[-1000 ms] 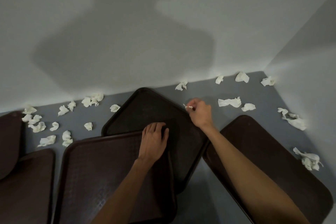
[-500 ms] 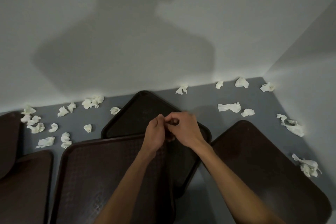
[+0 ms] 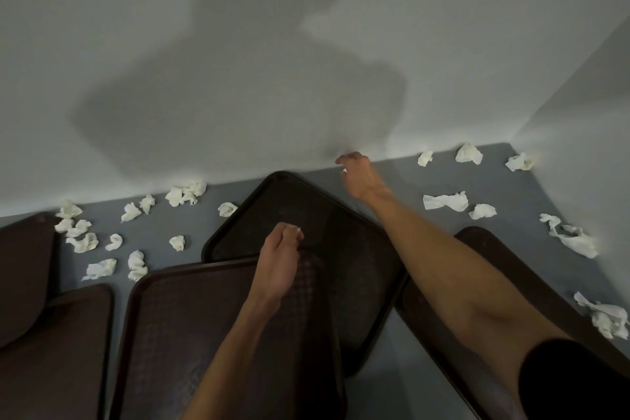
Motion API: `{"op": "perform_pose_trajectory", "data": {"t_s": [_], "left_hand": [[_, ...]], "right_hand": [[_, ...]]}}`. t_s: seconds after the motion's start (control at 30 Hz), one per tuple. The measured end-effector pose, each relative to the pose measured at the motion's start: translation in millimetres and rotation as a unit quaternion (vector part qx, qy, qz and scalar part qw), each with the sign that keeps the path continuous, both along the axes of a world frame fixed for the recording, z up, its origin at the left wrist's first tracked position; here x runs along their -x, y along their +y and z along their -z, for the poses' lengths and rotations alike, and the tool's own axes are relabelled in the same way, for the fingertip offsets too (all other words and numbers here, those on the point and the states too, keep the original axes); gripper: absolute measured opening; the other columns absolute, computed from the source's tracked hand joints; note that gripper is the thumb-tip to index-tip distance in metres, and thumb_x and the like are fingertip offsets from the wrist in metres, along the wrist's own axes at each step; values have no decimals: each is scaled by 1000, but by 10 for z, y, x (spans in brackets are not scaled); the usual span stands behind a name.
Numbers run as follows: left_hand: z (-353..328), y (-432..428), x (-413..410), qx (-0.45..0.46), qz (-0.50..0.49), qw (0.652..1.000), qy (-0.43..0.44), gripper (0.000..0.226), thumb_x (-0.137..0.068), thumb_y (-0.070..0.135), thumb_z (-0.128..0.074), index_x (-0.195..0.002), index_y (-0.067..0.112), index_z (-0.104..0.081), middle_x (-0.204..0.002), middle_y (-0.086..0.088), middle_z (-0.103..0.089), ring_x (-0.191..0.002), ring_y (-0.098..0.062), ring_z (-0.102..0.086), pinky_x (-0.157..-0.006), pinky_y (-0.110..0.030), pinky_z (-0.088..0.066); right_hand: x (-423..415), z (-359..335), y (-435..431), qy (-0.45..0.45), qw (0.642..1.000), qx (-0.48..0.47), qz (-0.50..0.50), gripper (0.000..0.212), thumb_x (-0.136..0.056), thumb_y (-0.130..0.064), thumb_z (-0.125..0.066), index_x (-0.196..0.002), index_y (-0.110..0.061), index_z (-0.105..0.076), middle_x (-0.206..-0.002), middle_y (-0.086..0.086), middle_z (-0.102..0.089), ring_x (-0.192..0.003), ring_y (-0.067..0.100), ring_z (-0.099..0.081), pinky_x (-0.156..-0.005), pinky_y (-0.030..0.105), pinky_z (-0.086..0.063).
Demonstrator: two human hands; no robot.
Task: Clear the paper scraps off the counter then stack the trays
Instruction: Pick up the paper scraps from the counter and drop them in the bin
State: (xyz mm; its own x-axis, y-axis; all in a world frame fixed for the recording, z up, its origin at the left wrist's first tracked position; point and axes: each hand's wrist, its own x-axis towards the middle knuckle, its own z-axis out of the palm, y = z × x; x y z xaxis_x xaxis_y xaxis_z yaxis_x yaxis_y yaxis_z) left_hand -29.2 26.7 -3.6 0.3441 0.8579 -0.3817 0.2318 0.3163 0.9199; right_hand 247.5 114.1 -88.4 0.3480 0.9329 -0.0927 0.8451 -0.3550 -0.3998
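Note:
Several dark brown trays lie on the grey counter (image 3: 402,181): a tilted middle tray (image 3: 327,215), a front tray (image 3: 191,334) overlapping it, and a right tray (image 3: 491,249) under my right forearm. Crumpled white paper scraps litter the counter, one cluster at the left (image 3: 81,242) and more at the right (image 3: 445,201). My left hand (image 3: 278,259) hovers over the middle tray and pinches a tiny white scrap (image 3: 299,229). My right hand (image 3: 358,174) is stretched to the foot of the back wall, fingers curled over a scrap (image 3: 344,170) that is mostly hidden.
Two more brown trays sit at the far left (image 3: 58,351) (image 3: 24,266). White walls close the counter at the back and right, forming a corner. Scraps lie along the right wall (image 3: 572,239) (image 3: 606,317) and near the corner (image 3: 468,153).
My hands met over the middle tray and the small scrap passed to my left hand. My right hand then reached out to the scrap at the back wall.

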Motion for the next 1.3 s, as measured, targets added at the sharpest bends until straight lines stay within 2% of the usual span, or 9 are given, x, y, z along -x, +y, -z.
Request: {"op": "perform_pose_trajectory", "data": {"t_s": [0.1,0.23,0.47,0.53,0.67,0.8,0.93,1.13,1.3], "left_hand": [[-36,-13,134,-7,26,999,19,31,-106,32,-44,-86,20,-65,-69,8,-48,-63,-10,-41,-61,-32,-34],[-80,-42,242,-28,53,997,39,36,-108,30,-39,-98,24,-72,-67,7,-48,-63,-11,-45,-63,-34,-37],[-93,-197,142,-72,85,992,54,30,-112,21,-38,-122,21,-66,-85,-1,-58,-68,-7,-54,-60,-17,-47],[-80,-270,85,-83,109,989,55,28,-112,19,-38,-124,22,-64,-89,0,-62,-72,-8,-57,-67,-20,-52],[-47,-515,-74,-111,158,979,59,30,-111,20,-42,-133,20,-62,-100,-2,-68,-83,-14,-66,-83,-38,-62],[-64,-943,-256,-147,190,970,50,23,-109,19,-49,-124,19,-66,-96,3,-72,-86,-19,-68,-83,-39,-61],[-133,-1521,-400,-157,234,959,37,16,-106,25,-55,-110,21,-71,-92,4,-76,-83,-14,-71,-82,-33,-61],[-134,-2729,-444,-144,303,942,5,19,-105,26,-59,-97,15,-72,-83,-2,-76,-75,-14,-69,-77,-31,-57],[143,-3759,-438,-103,370,923,7,24,-104,24,-60,-96,5,-71,-81,-8,-74,-70,-12,-67,-68,-21,-54]], "right_hand": [[-34,188,16,-45,998,37,-1,24,-107,-10,-54,-122,-1,-71,-125,22,-67,-115,38,-66,-98,41,-53],[48,266,-220,-53,997,13,57,24,-102,-2,-56,-119,-1,-73,-119,19,-72,-110,36,-69,-93,39,-53],[-37,236,-797,-19,986,23,162,20,-92,9,-62,-101,0,-78,-104,22,-71,-94,38,-71,-83,35,-55],[-76,166,-1001,-2,985,29,172,17,-91,3,-65,-98,-6,-78,-98,21,-73,-93,39,-72,-78,35,-54],[-82,-110,-1607,52,975,-3,215,23,-93,2,-61,-99,-12,-78,-99,16,-76,-97,33,-71,-83,33,-54],[185,-498,-2530,93,962,-116,228,15,-100,-9,-67,-105,-17,-78,-103,5,-77,-96,21,-71,-83,22,-46],[542,-736,-3623,127,948,-166,240,16,-99,-19,-72,-105,-32,-79,-104,-11,-71,-89,-1,-68,-83,13,-49],[1019,-868,-5347,207,901,-201,322,18,-97,-19,-75,-104,-36,-80,-101,-23,-76,-94,-9,-70,-84,4,-49],[1267,-603,-6613,229,862,-220,396,16,-99,-20,-74,-104,-34,-81,-98,-23,-77,-91,-7,-72,-83,10,-54]]}}
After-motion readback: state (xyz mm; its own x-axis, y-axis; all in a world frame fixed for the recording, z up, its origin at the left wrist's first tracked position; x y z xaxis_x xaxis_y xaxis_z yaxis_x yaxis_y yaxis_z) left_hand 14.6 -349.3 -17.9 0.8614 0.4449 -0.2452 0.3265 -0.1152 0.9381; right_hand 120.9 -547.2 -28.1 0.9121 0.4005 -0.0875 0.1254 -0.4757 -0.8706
